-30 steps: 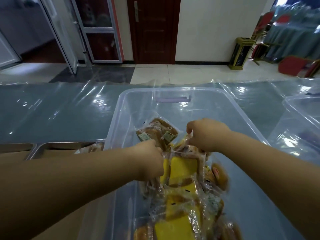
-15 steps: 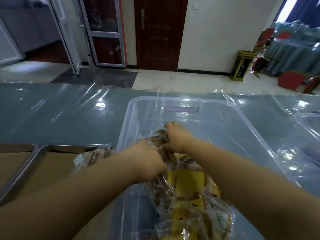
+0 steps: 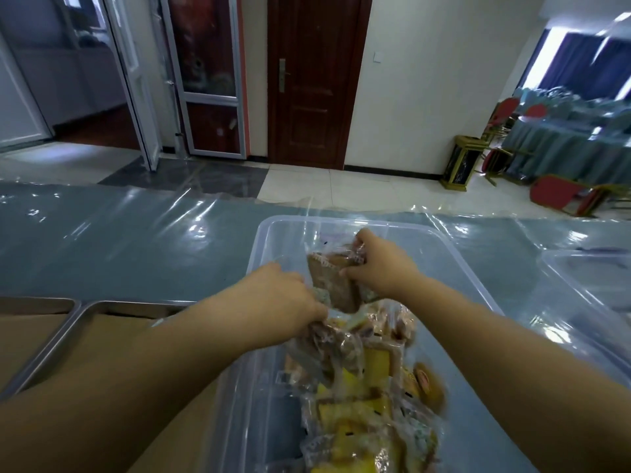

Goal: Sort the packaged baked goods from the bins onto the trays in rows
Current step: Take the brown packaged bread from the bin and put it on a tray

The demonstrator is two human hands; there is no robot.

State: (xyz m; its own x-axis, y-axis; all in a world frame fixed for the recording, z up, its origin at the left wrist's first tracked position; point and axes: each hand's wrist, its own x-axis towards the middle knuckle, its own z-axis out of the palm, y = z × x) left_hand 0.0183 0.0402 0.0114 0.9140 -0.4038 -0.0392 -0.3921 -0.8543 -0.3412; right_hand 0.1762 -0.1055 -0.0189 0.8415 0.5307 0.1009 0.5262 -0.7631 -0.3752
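Over the bin (image 3: pixel 341 220), your right hand (image 3: pixel 382 264) grips a brown pack (image 3: pixel 334 285) and your left hand (image 3: pixel 280 295) clutches wrappers (image 3: pixel 329 334) below it. This looks like the picking step. Next, carry them left to the tray (image 3: pixel 68 322).

Left hand (image 3: pixel 283 295): fingertips buried among wrappers, grip unreadable. Brown packet (image 3: pixel 333 288): far corner covered by right hand (image 3: pixel 379 268), label smeared. Pile of packets (image 3: pixel 362 397): motion-blurred, count and print unclear, runs off the bottom edge. Bin (image 3: pixel 273 244): near end cut off below. Tray (image 3: pixel 136 307): near part under the left forearm. Second bin (image 3: pixel 594 281): cut by the right edge.
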